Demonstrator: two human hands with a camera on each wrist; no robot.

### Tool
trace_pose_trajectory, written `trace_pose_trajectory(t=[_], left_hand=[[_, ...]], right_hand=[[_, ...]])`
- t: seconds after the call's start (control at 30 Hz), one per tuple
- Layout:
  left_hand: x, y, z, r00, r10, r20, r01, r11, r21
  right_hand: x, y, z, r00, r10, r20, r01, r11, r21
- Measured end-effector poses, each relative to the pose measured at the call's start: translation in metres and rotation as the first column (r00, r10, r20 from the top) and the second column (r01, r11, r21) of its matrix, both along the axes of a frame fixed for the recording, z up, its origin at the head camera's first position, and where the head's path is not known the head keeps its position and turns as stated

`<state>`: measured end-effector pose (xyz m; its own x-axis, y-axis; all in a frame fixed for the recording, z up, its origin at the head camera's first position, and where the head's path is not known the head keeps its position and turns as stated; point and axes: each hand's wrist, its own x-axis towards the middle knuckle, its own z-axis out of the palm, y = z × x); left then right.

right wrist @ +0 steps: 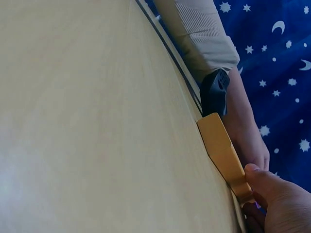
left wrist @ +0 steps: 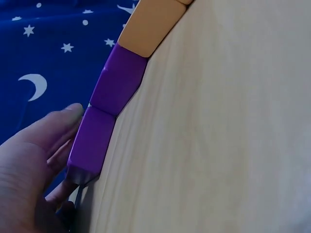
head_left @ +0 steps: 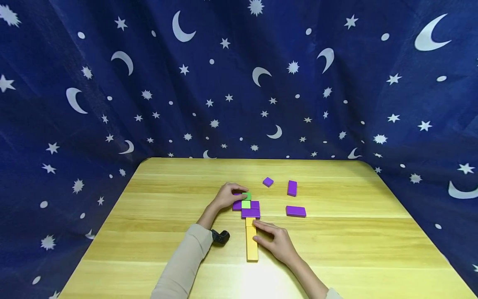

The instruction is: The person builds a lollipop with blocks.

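On the table lies a flat arrangement of blocks. At its far end my left hand (head_left: 227, 196) pinches a green block (head_left: 247, 195) between thumb and fingers. Just nearer is a light green square block (head_left: 245, 204), flanked by purple blocks, with a purple block (head_left: 250, 213) below it. A short yellow block (head_left: 250, 221) and a long yellow block (head_left: 252, 245) run in a line toward me. My right hand (head_left: 279, 244) rests at their right side, index fingertip at the short one, thumb at the long one's edge. In the left wrist view, the green blocks are hidden.
To the right lie a small purple block (head_left: 268, 182), an upright-lying purple block (head_left: 292, 188) and a sideways purple block (head_left: 296, 211). A black camera device (head_left: 220, 237) sits on the left wrist. A dark blue curtain (head_left: 239, 83) hangs behind the table.
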<state>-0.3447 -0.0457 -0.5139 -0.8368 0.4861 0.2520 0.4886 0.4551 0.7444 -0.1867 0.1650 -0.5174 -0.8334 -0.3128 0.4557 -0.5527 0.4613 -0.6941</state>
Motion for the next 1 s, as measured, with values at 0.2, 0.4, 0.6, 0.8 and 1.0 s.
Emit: trace_pose_trajectory(t=[0.2,0.4,0.6,0.8,1.0], left_hand=[[0.000,0.000,0.000,1.000,-0.022,-0.013,0.022,1.000,0.012],[-0.001,-0.002,-0.002,1.000,-0.023,-0.010,0.023,1.000,-0.010],[0.000,-0.002,-0.004,1.000,-0.004,0.016,0.004,1.000,-0.001],[0.007,-0.011,-0.010,0.995,0.059,0.077,-0.072,0.984,0.166],[0.025,-0.029,-0.011,0.988,0.140,0.058,-0.149,0.968,0.204]], right_hand=[[0.000,0.000,0.000,1.000,0.002,0.004,-0.002,1.000,0.002],[0.000,0.000,0.001,1.000,0.005,0.011,-0.005,1.000,-0.002],[0.000,0.001,0.000,1.000,-0.002,0.001,0.002,1.000,0.001],[0.001,0.001,-0.002,1.000,0.001,-0.001,-0.001,1.000,-0.004],[-0.001,0.001,-0.003,0.999,0.004,-0.048,-0.004,1.000,0.009]])
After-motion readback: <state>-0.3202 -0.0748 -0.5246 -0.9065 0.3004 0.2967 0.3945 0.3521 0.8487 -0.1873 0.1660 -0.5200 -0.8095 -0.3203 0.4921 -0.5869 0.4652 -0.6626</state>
